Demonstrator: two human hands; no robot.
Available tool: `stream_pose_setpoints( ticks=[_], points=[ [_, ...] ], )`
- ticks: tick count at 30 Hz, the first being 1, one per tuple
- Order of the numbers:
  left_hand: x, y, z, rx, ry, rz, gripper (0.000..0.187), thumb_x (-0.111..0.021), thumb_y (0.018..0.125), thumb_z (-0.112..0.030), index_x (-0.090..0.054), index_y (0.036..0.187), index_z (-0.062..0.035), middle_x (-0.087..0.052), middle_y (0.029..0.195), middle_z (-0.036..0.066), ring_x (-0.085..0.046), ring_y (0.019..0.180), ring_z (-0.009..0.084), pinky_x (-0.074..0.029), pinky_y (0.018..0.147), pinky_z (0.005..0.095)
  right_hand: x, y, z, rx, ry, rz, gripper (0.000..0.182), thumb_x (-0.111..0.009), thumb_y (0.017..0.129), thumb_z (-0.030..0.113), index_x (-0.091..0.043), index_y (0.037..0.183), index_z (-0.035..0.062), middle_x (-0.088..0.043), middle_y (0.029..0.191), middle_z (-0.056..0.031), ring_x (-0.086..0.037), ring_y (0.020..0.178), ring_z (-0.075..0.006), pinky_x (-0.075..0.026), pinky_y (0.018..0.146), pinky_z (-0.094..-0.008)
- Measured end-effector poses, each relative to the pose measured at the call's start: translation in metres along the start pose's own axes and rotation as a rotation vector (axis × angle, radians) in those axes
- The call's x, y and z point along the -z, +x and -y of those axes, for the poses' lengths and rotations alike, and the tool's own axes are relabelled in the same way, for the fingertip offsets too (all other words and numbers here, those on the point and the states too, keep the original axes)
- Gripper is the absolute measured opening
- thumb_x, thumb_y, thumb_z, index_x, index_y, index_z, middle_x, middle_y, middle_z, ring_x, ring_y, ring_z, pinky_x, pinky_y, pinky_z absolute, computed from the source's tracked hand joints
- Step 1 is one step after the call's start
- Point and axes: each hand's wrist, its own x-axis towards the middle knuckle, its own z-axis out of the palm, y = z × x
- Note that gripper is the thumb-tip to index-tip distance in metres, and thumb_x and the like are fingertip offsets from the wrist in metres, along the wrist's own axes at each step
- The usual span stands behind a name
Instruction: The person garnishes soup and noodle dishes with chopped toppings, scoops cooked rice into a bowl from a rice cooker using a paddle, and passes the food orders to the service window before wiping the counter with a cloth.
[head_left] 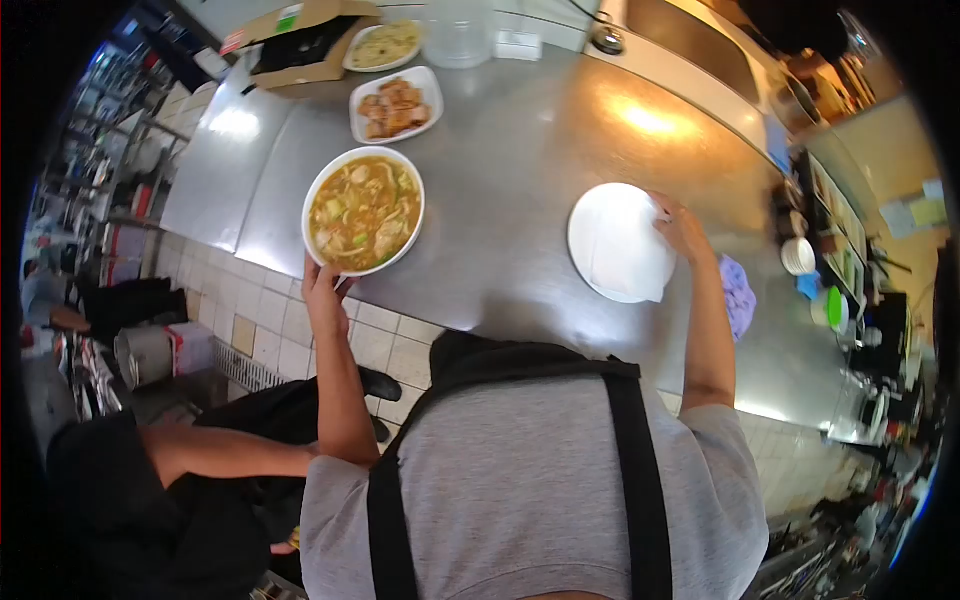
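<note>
Head view, left hand (322, 293) half-closed on one soup bowl (308, 222), right hand (685, 231) seemingly pinching one plate (581, 238), two food dishes (435, 100)

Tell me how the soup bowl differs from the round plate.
The soup bowl is deep and filled with chunky broth; the round plate is shallow, with a flat white sheet on it. The left hand is at the bowl's edge, the right hand at the plate's. Both are white and round.

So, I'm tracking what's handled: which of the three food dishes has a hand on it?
The large soup bowl: the left hand touches its near edge; the middle dish and far dish are untouched.
</note>
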Motion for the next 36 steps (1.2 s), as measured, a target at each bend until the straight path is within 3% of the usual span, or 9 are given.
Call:
stream_pose_setpoints(
  ticks=[4, 11, 20, 29, 32, 35, 36],
  points=[
    [-0.024, -0.044, 0.022, 0.012, 0.018, 0.083, 0.062, -0.049, 0.076, -0.007, -0.040, 0.137, -0.0090, -0.058, 0.116, 0.007, -0.060, 0.094, 0.0165, -0.053, 0.073, 0.0295, 0.011, -0.030, -0.045, 0.054, -0.030, 0.001, 0.055, -0.060, 0.077, 0.004, -0.051, 0.130, 0.0156, -0.059, 0.119, -0.0182, -0.056, 0.111, -0.0306, -0.043, 0.095, -0.0360],
    [-0.080, -0.111, 0.044, 0.070, 0.043, 0.234, 0.065, -0.048, 0.074, -0.005, -0.039, 0.138, -0.0085, -0.056, 0.119, 0.007, -0.059, 0.098, 0.0180, -0.052, 0.078, 0.0316, 0.053, -0.105, -0.088, -0.168, -0.020, 0.037, 0.054, -0.060, 0.078, 0.007, -0.051, 0.130, 0.0183, -0.061, 0.113, -0.0178, -0.059, 0.104, -0.0308, -0.045, 0.091, -0.0369],
    [-0.168, -0.179, 0.072, 0.125, 0.092, 0.470, 0.062, -0.048, 0.075, -0.001, -0.040, 0.136, -0.0077, -0.054, 0.122, 0.007, -0.057, 0.103, 0.0183, -0.051, 0.082, 0.0323, 0.111, -0.179, -0.214, -0.249, -0.104, -0.057, 0.057, -0.062, 0.075, 0.011, -0.051, 0.130, 0.0221, -0.062, 0.114, -0.0151, -0.062, 0.099, -0.0280, -0.047, 0.087, -0.0352],
    [-0.264, -0.227, 0.096, 0.155, 0.083, 0.734, 0.067, -0.051, 0.078, 0.000, -0.032, 0.142, -0.0069, -0.051, 0.128, 0.008, -0.056, 0.109, 0.0186, -0.050, 0.087, 0.0331, 0.150, -0.238, -0.332, -0.531, -0.029, -0.207, 0.056, -0.061, 0.078, 0.014, -0.049, 0.132, 0.0232, -0.063, 0.112, -0.0179, -0.062, 0.098, -0.0301, -0.048, 0.086, -0.0383],
    [-0.294, -0.240, 0.097, 0.179, 0.093, 0.823, 0.069, -0.050, 0.075, 0.003, -0.032, 0.142, -0.0068, -0.052, 0.127, 0.007, -0.055, 0.108, 0.0171, -0.049, 0.087, 0.0308, 0.154, -0.263, -0.359, -0.543, -0.255, -0.301, 0.053, -0.060, 0.080, 0.022, -0.049, 0.132, 0.0216, -0.061, 0.114, -0.0198, -0.061, 0.101, -0.0337, -0.047, 0.087, -0.0407],
    [-0.320, -0.245, 0.100, 0.196, 0.103, 0.935, 0.070, -0.048, 0.075, 0.003, -0.033, 0.142, -0.0074, -0.052, 0.126, 0.006, -0.056, 0.106, 0.0158, -0.050, 0.085, 0.0298, 0.154, -0.283, -0.378, -0.810, -0.261, -0.334, 0.053, -0.057, 0.082, 0.033, -0.049, 0.132, 0.0174, -0.060, 0.115, -0.0225, -0.058, 0.105, -0.0365, -0.046, 0.088, -0.0420],
    [-0.328, -0.245, 0.103, 0.194, 0.110, 0.972, 0.069, -0.049, 0.075, 0.001, -0.033, 0.142, -0.0081, -0.052, 0.127, 0.006, -0.056, 0.106, 0.0158, -0.049, 0.085, 0.0304, 0.152, -0.291, -0.383, -0.770, -0.290, -0.371, 0.054, -0.056, 0.083, 0.036, -0.048, 0.132, 0.0156, -0.059, 0.114, -0.0231, -0.058, 0.105, -0.0367, -0.046, 0.088, -0.0421]
  ],
)
